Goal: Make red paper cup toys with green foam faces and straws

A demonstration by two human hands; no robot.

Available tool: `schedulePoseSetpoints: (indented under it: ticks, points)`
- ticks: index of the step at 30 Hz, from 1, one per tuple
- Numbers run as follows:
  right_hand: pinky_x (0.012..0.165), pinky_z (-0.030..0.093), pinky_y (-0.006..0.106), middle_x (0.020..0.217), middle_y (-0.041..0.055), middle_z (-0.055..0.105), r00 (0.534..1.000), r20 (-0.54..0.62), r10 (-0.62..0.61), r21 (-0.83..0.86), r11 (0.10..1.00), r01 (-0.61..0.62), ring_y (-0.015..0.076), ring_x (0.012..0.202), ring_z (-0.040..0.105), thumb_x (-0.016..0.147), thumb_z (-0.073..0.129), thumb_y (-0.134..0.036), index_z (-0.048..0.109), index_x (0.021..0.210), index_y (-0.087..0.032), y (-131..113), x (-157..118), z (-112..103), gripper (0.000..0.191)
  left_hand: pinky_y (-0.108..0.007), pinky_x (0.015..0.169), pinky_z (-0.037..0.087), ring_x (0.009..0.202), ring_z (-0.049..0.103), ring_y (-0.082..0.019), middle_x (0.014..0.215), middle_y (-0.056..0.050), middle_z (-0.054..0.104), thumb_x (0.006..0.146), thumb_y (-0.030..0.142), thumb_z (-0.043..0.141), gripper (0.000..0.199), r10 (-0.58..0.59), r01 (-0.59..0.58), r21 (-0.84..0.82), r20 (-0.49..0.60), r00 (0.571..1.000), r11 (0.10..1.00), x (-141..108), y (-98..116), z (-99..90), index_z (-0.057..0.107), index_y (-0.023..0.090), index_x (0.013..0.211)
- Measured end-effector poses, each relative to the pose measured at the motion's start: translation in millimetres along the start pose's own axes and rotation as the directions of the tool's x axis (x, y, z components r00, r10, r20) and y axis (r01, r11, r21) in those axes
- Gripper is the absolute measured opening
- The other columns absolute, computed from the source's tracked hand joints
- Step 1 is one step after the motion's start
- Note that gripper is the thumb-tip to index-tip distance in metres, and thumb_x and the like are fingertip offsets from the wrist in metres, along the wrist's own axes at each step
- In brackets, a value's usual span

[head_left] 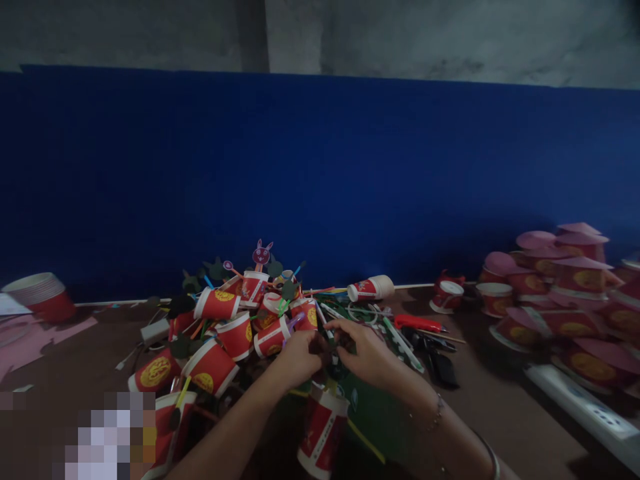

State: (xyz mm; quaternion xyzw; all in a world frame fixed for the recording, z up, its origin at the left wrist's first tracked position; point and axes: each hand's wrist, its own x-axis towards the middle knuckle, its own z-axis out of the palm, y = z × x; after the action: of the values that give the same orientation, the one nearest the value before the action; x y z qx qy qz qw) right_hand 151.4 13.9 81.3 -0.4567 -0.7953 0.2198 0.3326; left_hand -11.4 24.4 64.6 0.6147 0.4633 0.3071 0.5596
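My left hand (299, 360) and my right hand (364, 352) meet above the front middle of the table. Both have curled fingers, with the fingertips close together around a small dark piece (334, 365) that is too dim to identify. Just below them is a red paper cup (324, 433) with a white printed band, standing close to me. A yellow straw (367, 441) lies beside it on a dark green sheet (387, 413). Left of my hands is a heap of red paper cups (234, 335) with straws and dark cut-out shapes; a rabbit cut-out (261, 255) sticks up from one.
Stacked white-rimmed cups (40, 297) stand at far left by pink paper (30, 343). To the right lie a red-handled tool (420, 324), a black object (443, 369) and a white power strip (585, 400). Pink-topped cups (580, 273) pile up behind. A blue panel (320, 173) closes the back.
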Motion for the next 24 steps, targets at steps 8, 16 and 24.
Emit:
schedulePoseSetpoints:
  ticks: [8,16,24]
  points:
    - [0.069,0.045,0.025,0.087,0.0022,0.064,0.998,0.069,-0.012,0.046,0.999,0.009,0.0147,0.075,0.057,0.065,0.047,0.001,0.058,0.110,-0.019,0,0,-5,0.050,-0.021,0.040,0.039,0.038,0.049,-0.011,0.047,0.005,0.052,0.061,0.012,0.055,0.008,-0.023,0.023,-0.019,0.021,1.000,1.000,-1,5,1.3,0.051,0.018,0.063]
    - [0.079,0.045,0.029,0.099,0.0031,0.059,0.993,0.103,-0.059,0.123,0.991,0.046,0.0159,0.088,0.055,0.066,0.044,0.003,0.050,0.121,-0.022,2,-1,-9,0.060,-0.022,0.042,0.042,0.041,0.053,-0.011,0.048,0.005,0.055,0.058,0.012,0.054,0.008,-0.038,0.043,-0.070,0.072,0.997,0.997,-1,3,-0.4,0.054,0.017,0.064]
    - [0.068,0.047,0.025,0.090,0.0021,0.060,0.995,0.062,0.080,0.195,0.976,-0.091,0.0111,0.069,0.056,0.068,0.046,-0.002,0.051,0.117,-0.018,10,4,-4,0.052,-0.022,0.050,0.047,0.050,0.059,-0.012,0.056,0.004,0.059,0.057,0.006,0.048,0.019,-0.039,0.043,-0.077,0.047,0.998,0.996,1,1,-3.0,0.055,0.016,0.072]
